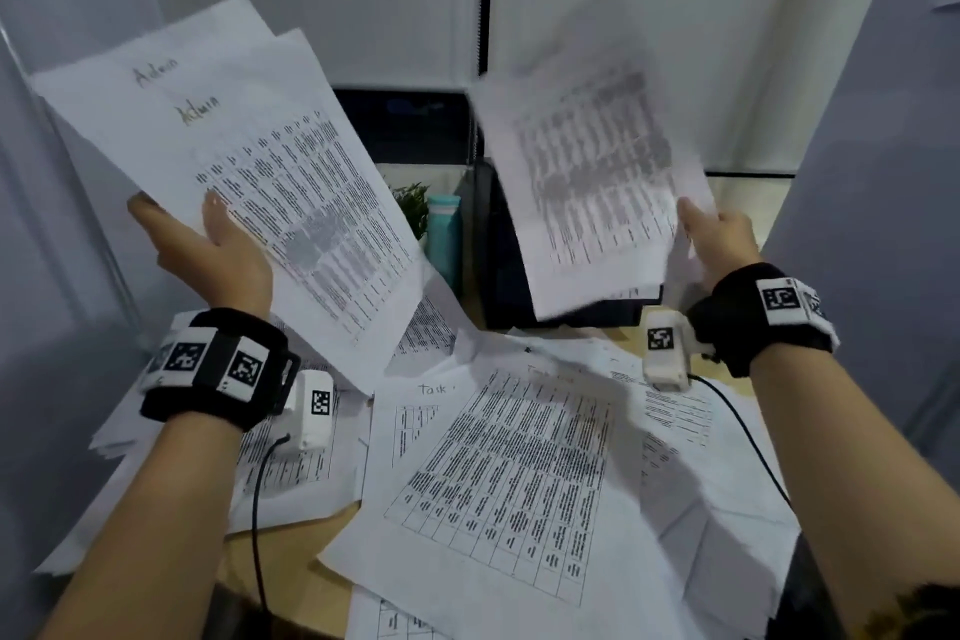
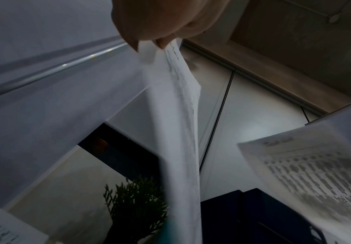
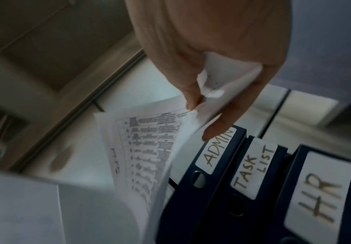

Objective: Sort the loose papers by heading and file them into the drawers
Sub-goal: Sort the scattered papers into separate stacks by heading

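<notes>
Loose papers are split three ways: a small sheaf headed "Admin" [image 1: 234,182] held up on the left, a blurred sheet [image 1: 592,192] held up on the right, and a scatter of sheets [image 1: 498,473] lying on the worktop [image 1: 291,556] below, one headed "Task".

The left hand [image 1: 208,250] grasps the Admin sheaf at its lower edge, thumb on the front; the left wrist view shows thumb and fingertip pinching several sheets there. The right hand [image 1: 722,234] pinches its sheet at the lower right corner, which is crumpled in the right wrist view.

Risks, as I judge them: a grip on one edge lets the fanned Admin sheets slide apart and drop back into the unsorted pile, and the right sheet's heading is too blurred to read, so it could be misfiled.

Behind the raised papers stand a small plant [image 1: 413,205] and a teal bottle [image 1: 443,237], just beside dark binders [image 3: 254,189] labelled ADMIN, TASK LIST and HR. The held sheets largely hide these in the head view; no drawers are visible. Cables trail from the wrist cameras across the scattered sheets.
</notes>
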{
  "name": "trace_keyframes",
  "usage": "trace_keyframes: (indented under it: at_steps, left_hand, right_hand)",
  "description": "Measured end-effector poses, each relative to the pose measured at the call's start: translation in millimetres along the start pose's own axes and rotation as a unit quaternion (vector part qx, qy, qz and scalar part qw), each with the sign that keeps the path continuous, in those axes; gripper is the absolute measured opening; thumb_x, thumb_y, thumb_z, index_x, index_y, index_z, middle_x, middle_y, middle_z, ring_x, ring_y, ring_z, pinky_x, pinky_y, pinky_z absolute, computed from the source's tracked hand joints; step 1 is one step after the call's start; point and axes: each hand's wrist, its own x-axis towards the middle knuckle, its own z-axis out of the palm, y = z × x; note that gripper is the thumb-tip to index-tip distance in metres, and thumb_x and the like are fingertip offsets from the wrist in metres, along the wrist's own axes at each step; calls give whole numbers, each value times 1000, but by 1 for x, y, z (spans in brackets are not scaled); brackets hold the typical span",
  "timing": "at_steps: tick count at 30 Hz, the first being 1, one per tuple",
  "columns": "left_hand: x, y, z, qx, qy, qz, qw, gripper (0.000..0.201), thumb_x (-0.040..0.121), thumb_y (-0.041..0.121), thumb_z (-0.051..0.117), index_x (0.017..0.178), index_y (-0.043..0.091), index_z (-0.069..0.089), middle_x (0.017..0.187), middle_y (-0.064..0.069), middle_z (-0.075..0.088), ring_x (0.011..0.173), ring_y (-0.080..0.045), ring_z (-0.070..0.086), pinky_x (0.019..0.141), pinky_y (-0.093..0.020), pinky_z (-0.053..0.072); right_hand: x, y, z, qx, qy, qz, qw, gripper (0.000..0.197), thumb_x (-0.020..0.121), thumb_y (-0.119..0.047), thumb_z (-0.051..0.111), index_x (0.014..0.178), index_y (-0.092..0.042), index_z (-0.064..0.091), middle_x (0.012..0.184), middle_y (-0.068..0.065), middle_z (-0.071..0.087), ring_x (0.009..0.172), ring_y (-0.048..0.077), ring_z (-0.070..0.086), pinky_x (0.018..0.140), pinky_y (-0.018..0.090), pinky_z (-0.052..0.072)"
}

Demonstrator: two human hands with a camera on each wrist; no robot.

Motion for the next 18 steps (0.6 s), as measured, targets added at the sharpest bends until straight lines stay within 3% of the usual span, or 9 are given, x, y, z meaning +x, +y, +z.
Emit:
trace_keyframes:
  at_steps: [3,5,7,9,10,12,15,17,18]
  left_hand:
    - [-1,2,1,9,7,-33,999,56,100,15,43,146,-3,15,146,-8,33,118,0,33,80,13,20]
    - [0,-3,10,-5,-6,-87,996,59,100,8,38,147,-2,4,153,-11,23,126,-4,33,87,11,14]
    - [7,-2,17,-36,-38,-228,972,66,97,5,37,150,6,-2,154,-9,21,130,-12,37,101,-5,21]
    - [17,-4,20,-19,-55,-328,943,58,96,14,47,148,6,23,149,-16,35,128,-27,44,107,-33,34]
    - [15,-11,20,106,-137,-336,926,50,94,19,54,140,2,42,140,-20,45,125,-34,47,102,-40,39]
    - [10,-24,22,104,-248,-444,855,38,93,11,55,127,-6,54,131,-24,54,121,-39,52,84,-35,52]
    - [0,-39,18,-74,-296,-557,772,45,93,-10,41,137,-11,35,141,-31,41,121,-42,51,69,-37,60]
    - [-8,-44,19,-29,-320,-558,765,47,101,-2,31,147,0,19,146,-28,32,127,-45,44,86,-50,54]
    - [-12,-46,19,41,-346,-524,777,51,104,8,33,150,8,10,145,-24,32,131,-43,39,100,-48,45]
  right_hand:
    - [4,-4,-2,50,-21,57,997,48,99,-36,47,134,-2,48,106,1,51,93,16,50,67,25,44]
    - [7,-7,-4,107,-53,102,988,31,101,-28,48,125,-9,53,97,-5,65,81,11,63,53,20,50]
    - [6,-7,-7,146,-68,135,978,21,100,-22,51,118,-14,56,80,-5,74,69,10,71,50,20,53]
    - [6,-2,-5,140,-79,137,977,27,99,-22,51,124,-13,57,93,-3,75,81,12,71,63,26,57]
    - [6,1,-3,132,-89,137,978,31,99,-23,51,128,-13,56,101,-2,73,89,14,70,73,30,57]
    - [5,7,-1,120,-103,140,977,30,99,-24,51,127,-13,57,96,-2,75,95,16,67,81,33,54]
    - [6,15,0,123,-123,152,973,26,98,-25,52,121,-15,58,81,-6,76,94,15,68,69,29,56]
    - [2,16,1,123,-140,159,970,28,98,-23,52,124,-12,56,84,-4,76,91,14,69,69,29,58]
    - [-3,15,2,121,-157,160,967,27,99,-20,50,124,-10,54,89,-2,75,88,14,69,70,28,59]
